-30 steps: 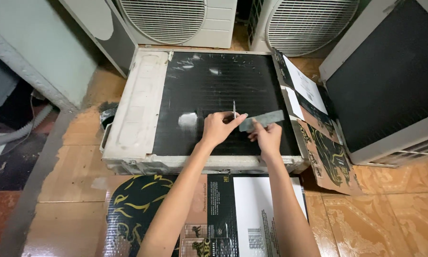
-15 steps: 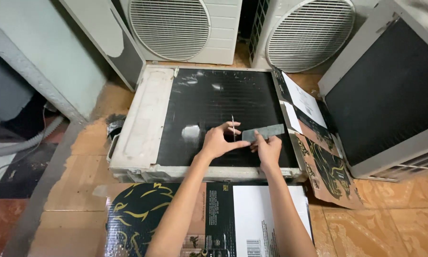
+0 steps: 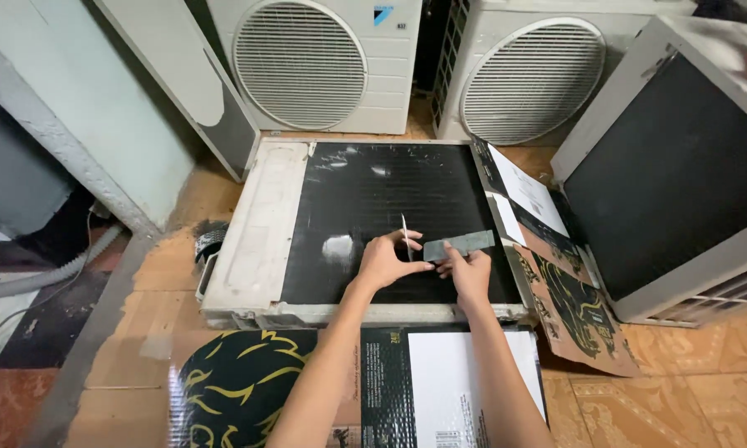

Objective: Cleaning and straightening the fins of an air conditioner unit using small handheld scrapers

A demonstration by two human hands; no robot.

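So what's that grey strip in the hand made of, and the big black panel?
The grey strip looks like thin, dull sheet metal: flat, stiff, matte. The black panel seems to be fine metal fins, dark-coated, with close lines and shiny scuffs. Both are guesses.

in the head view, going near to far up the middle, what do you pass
black and yellow printed cardboard sheet → left hand and right hand → flat grey metal strip → black finned coil of the lying white air-conditioner unit → upright white unit with round fan grille
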